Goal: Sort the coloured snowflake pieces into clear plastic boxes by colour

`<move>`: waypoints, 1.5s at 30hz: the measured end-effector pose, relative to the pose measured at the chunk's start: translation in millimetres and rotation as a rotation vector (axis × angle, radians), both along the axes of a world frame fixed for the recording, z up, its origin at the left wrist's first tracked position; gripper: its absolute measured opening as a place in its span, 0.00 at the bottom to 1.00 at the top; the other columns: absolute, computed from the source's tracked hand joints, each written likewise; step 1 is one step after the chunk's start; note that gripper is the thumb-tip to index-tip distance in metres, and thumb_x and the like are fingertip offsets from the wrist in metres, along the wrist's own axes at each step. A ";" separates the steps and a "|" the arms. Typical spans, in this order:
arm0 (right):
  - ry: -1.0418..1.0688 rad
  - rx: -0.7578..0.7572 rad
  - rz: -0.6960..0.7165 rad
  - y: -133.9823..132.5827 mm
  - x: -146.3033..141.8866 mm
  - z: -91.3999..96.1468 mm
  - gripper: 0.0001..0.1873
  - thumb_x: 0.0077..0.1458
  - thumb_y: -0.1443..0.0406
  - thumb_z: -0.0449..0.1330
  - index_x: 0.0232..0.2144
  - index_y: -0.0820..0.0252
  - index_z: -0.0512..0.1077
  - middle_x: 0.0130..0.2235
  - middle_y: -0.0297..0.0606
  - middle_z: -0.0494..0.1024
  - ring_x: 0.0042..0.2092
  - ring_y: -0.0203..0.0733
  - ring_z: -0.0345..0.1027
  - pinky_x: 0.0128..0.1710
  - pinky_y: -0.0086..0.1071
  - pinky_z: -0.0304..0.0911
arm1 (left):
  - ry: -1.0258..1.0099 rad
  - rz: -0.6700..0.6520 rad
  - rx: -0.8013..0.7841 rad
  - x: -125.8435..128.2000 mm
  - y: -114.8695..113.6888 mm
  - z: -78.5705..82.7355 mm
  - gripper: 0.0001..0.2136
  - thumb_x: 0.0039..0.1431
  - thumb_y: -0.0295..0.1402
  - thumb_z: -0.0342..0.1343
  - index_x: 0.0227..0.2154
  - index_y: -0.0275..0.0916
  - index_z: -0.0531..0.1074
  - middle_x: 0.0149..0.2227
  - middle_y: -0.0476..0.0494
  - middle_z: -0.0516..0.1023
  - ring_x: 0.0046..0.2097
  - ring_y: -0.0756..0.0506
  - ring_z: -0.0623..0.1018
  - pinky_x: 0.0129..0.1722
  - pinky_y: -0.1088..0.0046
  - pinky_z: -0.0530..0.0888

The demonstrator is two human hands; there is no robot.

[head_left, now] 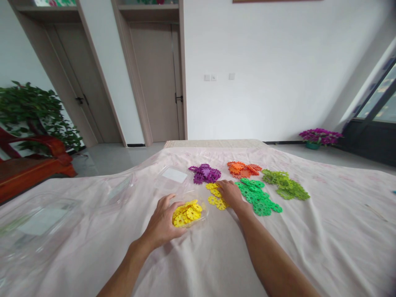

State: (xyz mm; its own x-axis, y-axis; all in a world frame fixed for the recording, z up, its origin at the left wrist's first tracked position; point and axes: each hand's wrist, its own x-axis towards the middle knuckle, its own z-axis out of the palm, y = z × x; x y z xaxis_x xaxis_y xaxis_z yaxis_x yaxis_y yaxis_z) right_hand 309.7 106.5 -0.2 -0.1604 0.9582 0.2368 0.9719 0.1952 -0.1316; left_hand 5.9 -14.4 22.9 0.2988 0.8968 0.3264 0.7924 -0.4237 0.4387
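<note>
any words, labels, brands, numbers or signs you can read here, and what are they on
No text can be read.
Pale label on clear plastic beyond the left hand: no legible print.
Far-left label on clear plastic: too blurred.
Yellow pieces: no lettering can be made out.
Wall plates: any marks too small.

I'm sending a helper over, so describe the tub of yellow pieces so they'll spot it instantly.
On the pale cloth, find the wearer's left hand. It grips a small clear plastic tub. Unlike the clear containers farther left, this one holds bright yellow notched discs.
</note>
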 end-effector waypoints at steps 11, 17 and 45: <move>-0.021 0.066 -0.042 -5.8 -1.3 -0.9 0.19 0.61 0.72 0.50 0.50 0.55 0.73 0.44 0.42 0.79 0.46 0.45 0.69 0.44 0.33 0.56 | 0.006 0.006 0.009 0.5 -0.3 0.5 0.31 0.39 0.38 0.67 0.52 0.49 0.72 0.61 0.41 0.60 0.63 0.32 0.60 0.61 0.53 0.62; 0.086 0.228 -0.050 -15.2 -4.6 0.7 0.20 0.61 0.72 0.49 0.51 0.57 0.73 0.42 0.44 0.80 0.44 0.47 0.70 0.44 0.35 0.58 | -0.007 0.003 0.003 -0.6 0.1 -1.4 0.35 0.38 0.39 0.67 0.54 0.48 0.69 0.62 0.40 0.60 0.64 0.32 0.59 0.61 0.52 0.62; 0.105 0.145 -0.019 -27.0 -30.4 5.0 0.14 0.64 0.60 0.51 0.42 0.55 0.75 0.45 0.42 0.79 0.49 0.45 0.66 0.48 0.35 0.56 | -0.043 -0.025 0.018 -2.0 0.7 -3.6 0.46 0.38 0.37 0.67 0.64 0.47 0.55 0.62 0.38 0.60 0.63 0.33 0.59 0.62 0.52 0.61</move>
State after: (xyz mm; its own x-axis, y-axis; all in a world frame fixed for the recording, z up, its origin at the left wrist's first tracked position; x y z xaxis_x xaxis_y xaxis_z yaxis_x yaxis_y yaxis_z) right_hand 279.2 79.5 4.8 -0.1093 0.9154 0.3873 0.9579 0.2010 -0.2049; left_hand 3.9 -13.7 19.2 0.3059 0.8833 0.3552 0.7620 -0.4508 0.4648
